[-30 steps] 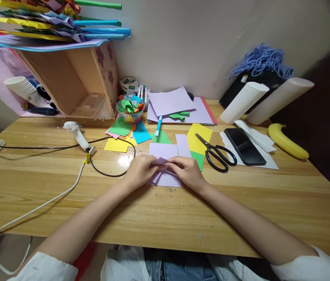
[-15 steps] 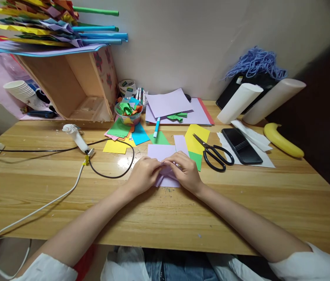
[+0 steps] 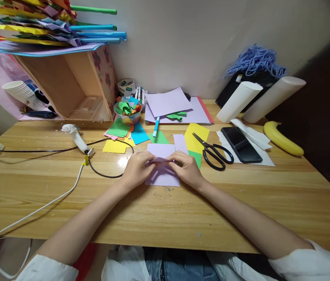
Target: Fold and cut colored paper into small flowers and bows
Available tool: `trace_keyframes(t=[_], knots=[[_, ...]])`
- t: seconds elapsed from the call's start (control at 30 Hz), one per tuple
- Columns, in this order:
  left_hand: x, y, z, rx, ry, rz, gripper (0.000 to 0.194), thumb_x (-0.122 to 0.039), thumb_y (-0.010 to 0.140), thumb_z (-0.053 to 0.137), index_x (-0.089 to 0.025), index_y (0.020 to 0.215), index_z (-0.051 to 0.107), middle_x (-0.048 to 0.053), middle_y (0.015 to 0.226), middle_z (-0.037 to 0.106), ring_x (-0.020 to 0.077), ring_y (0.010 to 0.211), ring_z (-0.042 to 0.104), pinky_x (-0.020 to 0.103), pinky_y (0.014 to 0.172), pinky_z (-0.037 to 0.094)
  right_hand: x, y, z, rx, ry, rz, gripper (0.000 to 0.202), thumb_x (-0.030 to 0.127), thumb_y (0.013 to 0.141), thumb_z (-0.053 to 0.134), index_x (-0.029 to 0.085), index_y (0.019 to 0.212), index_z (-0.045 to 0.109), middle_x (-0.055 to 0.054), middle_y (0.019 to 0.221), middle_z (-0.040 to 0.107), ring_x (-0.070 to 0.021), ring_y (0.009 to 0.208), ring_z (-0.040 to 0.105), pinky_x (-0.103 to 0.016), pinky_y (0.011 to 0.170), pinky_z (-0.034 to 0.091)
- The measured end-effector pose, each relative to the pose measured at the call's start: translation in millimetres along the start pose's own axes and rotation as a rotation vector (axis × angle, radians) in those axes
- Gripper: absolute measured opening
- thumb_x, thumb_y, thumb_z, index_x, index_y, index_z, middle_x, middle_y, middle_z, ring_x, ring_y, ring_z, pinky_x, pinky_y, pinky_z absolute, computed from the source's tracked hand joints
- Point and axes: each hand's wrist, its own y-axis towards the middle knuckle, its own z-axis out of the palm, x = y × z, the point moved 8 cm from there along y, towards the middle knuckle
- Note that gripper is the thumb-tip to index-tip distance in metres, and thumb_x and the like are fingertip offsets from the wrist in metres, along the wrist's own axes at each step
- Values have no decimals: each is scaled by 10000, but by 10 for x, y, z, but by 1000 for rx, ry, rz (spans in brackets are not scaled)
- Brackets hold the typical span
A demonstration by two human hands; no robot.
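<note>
Between both hands is a small folded piece of lilac paper point(image 3: 163, 160), pinched at its two ends. My left hand point(image 3: 138, 167) closes thumb and fingers on its left end, and my right hand point(image 3: 187, 168) closes on the right end. Beneath it lies a flat lilac sheet point(image 3: 162, 179) on the table. A narrow lilac strip point(image 3: 180, 143) rests just beyond my right hand, partly over yellow paper point(image 3: 197, 136) and green paper point(image 3: 195, 158). Black-handled scissors point(image 3: 213, 151) lie to the right, blades pointing away left.
A glue gun point(image 3: 75, 137) with a looping cable stands at the left. At the back are a bowl of paper scraps point(image 3: 128, 111), a blue marker point(image 3: 156, 127) and lilac sheets point(image 3: 169, 102). A phone point(image 3: 241, 144) and a banana point(image 3: 282, 138) lie on the right.
My hands have moved apart, the left one shifting left. More of the folded lilac paper and of the sheet below now shows between them.
</note>
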Motion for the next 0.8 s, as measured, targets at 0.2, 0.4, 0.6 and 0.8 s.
trace_keyframes(t=[0.2, 0.4, 0.6, 0.8], knots=[[-11, 28, 0, 23, -25, 41, 128, -185, 810, 509, -182, 823, 637, 31, 771, 635, 150, 740, 549, 268, 680, 390, -47, 22, -133, 135, -3, 68, 267, 331, 688, 684, 202, 898, 581, -38, 896, 619, -163, 794, 576, -291, 664, 467], [-62, -9, -92, -168, 88, 32, 357, -335, 780, 576, -159, 1082, 502, 108, 1057, 553, 211, 953, 506, 339, 782, 413, -140, -50, -119, 182, -15, 87, 130, 278, 740, 634, 183, 780, 556, -19, 801, 602, -138, 733, 558, -275, 659, 464], [-546, -251, -179, -258, 219, 484, 148, -293, 777, 598, -200, 873, 535, 24, 779, 589, 137, 719, 532, 259, 655, 405, -104, -65, -98, 293, 0, 7, 76, 199, 774, 583, 193, 795, 655, -35, 824, 634, -150, 783, 585, -289, 721, 466], [-574, -255, 327, 133, 422, 574, 175, -228, 880, 427, -154, 850, 583, 39, 759, 623, 139, 673, 558, 257, 571, 389, -130, -61, -117, 287, -24, -3, 131, 202, 810, 547, 195, 825, 677, -48, 847, 645, -159, 815, 583, -305, 749, 455]])
